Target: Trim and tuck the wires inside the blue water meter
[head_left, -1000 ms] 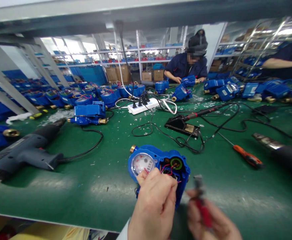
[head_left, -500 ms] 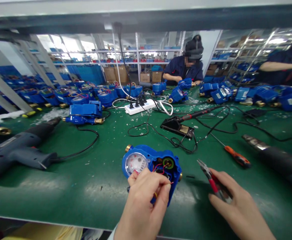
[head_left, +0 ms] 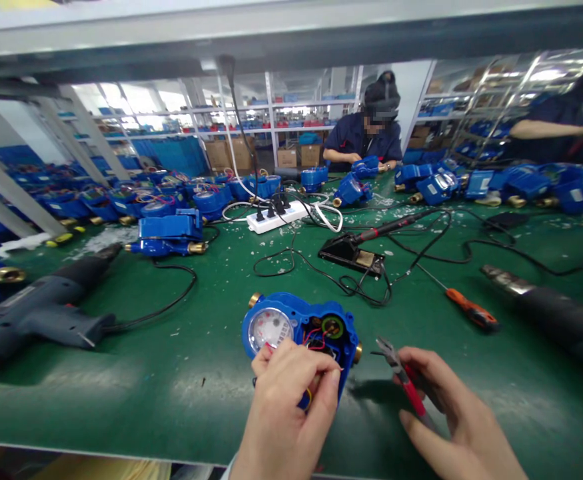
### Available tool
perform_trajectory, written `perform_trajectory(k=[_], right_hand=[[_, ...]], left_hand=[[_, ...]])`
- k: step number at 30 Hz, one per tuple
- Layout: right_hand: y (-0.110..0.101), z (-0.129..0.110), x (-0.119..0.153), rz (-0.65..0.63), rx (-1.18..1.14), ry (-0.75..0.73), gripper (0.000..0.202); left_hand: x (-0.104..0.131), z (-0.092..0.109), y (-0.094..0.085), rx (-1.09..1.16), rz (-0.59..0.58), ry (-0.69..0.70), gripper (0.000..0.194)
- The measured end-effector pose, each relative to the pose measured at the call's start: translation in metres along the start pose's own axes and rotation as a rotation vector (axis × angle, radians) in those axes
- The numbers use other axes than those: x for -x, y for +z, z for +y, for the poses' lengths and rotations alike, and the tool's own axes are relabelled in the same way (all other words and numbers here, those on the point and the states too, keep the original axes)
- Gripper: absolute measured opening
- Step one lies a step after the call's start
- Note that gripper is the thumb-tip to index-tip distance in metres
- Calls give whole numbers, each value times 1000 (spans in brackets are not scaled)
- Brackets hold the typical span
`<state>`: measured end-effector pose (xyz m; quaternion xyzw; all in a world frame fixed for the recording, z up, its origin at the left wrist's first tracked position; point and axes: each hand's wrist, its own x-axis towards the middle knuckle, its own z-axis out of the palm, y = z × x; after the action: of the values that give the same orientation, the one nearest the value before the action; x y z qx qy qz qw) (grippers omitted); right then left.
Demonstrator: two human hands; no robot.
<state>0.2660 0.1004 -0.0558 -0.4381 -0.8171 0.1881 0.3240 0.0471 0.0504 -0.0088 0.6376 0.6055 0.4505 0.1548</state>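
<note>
Centrally, low in the frame, thin wires are pinched by the left hand [head_left: 286,407] over the blue water meter [head_left: 298,333] on the green desk [head_left: 146,373]; red-handled pliers [head_left: 404,380] are gripped by the right hand [head_left: 458,427]. An orange screwdriver [head_left: 471,313], soldering iron stand [head_left: 351,252] and heat gun [head_left: 41,310] are spread around. No writing can be read.

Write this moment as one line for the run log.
left hand: pinching wires on blue meter | right hand: holding red pliers, beside meter | green table
</note>
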Motion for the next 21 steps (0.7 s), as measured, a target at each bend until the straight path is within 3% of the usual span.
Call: perform_trajectory(k=[8,12,15,21], right_hand=[[10,-17,8,41,-30,-52,51],[5,-19,0,122,73,-94,42],[0,-4,-11,210,257,-102,33],[4,42,-23,155,466,-121,22]], left_hand=[[2,0,2,10,27,-4,17],[2,2,2,7,47,-9,16],[2,2,2,0,50,11,15],[4,4,-2,-27,36,41,18]])
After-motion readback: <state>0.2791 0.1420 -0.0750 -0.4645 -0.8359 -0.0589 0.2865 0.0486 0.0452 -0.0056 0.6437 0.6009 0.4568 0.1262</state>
